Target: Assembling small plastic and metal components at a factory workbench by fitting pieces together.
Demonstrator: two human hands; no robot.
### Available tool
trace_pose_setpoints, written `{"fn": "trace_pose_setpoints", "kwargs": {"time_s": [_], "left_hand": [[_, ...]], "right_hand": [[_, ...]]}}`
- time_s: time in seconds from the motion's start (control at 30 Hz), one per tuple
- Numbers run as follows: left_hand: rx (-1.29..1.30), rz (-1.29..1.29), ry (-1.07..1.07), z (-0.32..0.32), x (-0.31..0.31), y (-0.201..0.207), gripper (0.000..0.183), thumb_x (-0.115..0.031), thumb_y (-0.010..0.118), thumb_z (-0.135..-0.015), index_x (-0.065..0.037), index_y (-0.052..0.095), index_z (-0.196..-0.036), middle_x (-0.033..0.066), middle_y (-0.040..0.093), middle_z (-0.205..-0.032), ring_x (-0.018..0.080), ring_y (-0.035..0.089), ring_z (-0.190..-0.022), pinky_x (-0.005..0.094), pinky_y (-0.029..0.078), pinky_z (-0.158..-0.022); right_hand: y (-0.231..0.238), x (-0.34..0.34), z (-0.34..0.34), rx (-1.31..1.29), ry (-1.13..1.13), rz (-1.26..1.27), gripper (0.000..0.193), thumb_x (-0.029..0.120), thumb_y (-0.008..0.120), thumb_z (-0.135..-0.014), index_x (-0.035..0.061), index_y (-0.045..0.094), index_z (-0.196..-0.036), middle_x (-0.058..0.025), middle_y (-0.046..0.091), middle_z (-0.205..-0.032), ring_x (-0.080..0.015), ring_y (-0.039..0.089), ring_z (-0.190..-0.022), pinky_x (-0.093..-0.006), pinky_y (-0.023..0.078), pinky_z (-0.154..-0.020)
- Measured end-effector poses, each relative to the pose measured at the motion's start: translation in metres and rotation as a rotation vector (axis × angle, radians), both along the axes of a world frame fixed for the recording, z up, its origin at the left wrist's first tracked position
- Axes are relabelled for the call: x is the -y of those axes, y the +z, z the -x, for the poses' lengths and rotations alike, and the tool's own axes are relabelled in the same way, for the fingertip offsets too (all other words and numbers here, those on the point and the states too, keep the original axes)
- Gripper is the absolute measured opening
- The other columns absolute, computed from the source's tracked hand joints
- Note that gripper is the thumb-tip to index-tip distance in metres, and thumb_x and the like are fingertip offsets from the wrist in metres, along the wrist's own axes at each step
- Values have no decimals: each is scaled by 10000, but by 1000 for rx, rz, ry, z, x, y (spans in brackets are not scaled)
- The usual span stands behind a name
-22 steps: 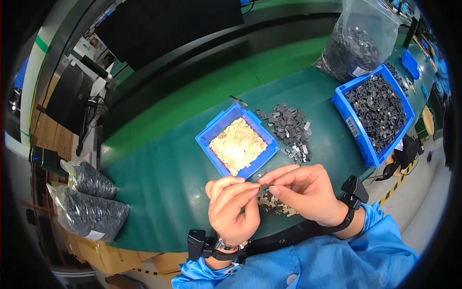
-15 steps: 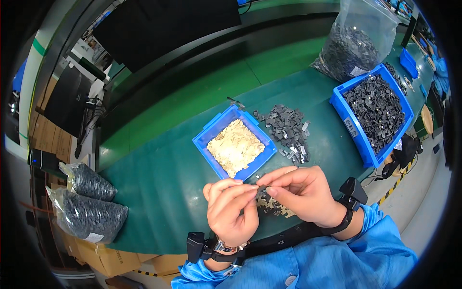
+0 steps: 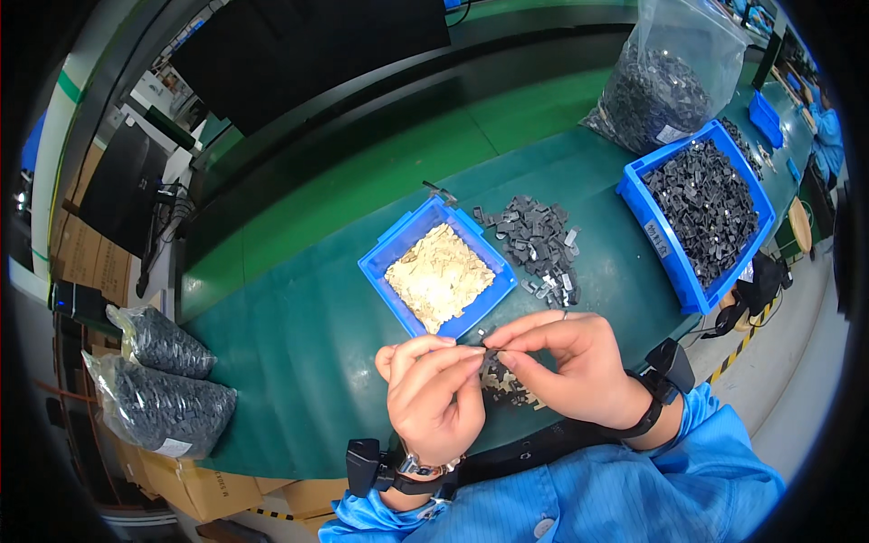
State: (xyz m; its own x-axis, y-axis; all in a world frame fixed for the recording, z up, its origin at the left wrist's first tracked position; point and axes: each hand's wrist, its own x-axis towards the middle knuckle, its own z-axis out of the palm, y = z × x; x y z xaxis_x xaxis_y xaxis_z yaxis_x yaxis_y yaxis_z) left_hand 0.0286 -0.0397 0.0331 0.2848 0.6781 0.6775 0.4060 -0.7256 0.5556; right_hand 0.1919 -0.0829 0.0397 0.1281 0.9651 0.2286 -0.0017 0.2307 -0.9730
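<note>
Both hands just below centre of frame, fingertips meeting over the green desk [image 3: 299, 362]. Left hand [image 3: 433, 389]: thumb and forefinger pinched nearly closed on one edge of a small dark piece [image 3: 491, 350]; other fingers curled. Right hand [image 3: 579, 371]: grip likewise narrow, thumb and index closed on the same piece from its right side. Piece mostly covered by fingertips; finer detail too small to tell. Beneath and between the hands, a loose scatter [image 3: 512, 391] of dark and tan bits, partly hidden. Just above the hands, mid-frame, a blue bin [image 3: 374, 270] of pale, flat pieces [image 3: 439, 276]. Right beside it, a heap of dark grey parts [image 3: 539, 237] lying directly on the desk. Right of frame: larger blue tray [image 3: 677, 264], tilted in view, filled with similar dark parts. Clear bag [image 3: 656, 101] of dark parts standing behind it, upper right. Two more filled bags [image 3: 167, 403] at lower left, one behind the other. Far upper right edge, a person in blue [image 3: 827, 138].
</note>
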Motion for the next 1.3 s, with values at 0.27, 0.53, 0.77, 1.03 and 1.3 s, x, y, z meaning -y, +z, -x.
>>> {"fn": "trace_pose_setpoints", "kwargs": {"time_s": [0.27,0.53,0.77,1.03,1.3], "left_hand": [[-70,-47,-22,3,0,4,187,43,718,-615,-84,717,-753,-4,711,-834,197,636,-822,350,354,-818],[187,75,-233,-1,7,-9,162,78,692,-730,-62,620,-769,81,704,-784,257,581,-812,377,438,-791],[493,299,-361,-6,14,-16,117,50,725,-775,-37,647,-773,100,707,-805,261,593,-861,365,461,-807],[322,240,-247,-14,16,-7,159,89,755,-679,-26,699,-773,64,699,-798,244,647,-845,336,393,-787],[-18,124,-105,-20,21,5,210,83,696,-670,-2,706,-862,70,704,-764,253,637,-822,371,378,-849]], "right_hand": [[-5,0,-10,-196,94,131,43,-20,697,-833,-30,719,-869,-134,724,-958,-197,711,-812,-256,559,-711],[-30,0,-11,-1266,689,680,231,-20,684,-861,30,609,-1074,-83,666,-965,-162,655,-836,-258,527,-739],[-14,6,-5,-1056,525,194,175,-68,732,-795,50,641,-886,-21,585,-888,-122,541,-780,-263,460,-714],[10,10,-20,380,165,-365,276,29,746,-750,17,671,-1016,-96,586,-887,-246,583,-767,-337,456,-691],[3,17,-30,628,3,-323,220,28,657,-767,19,584,-975,-131,567,-916,-319,562,-854,-401,438,-755]]}}
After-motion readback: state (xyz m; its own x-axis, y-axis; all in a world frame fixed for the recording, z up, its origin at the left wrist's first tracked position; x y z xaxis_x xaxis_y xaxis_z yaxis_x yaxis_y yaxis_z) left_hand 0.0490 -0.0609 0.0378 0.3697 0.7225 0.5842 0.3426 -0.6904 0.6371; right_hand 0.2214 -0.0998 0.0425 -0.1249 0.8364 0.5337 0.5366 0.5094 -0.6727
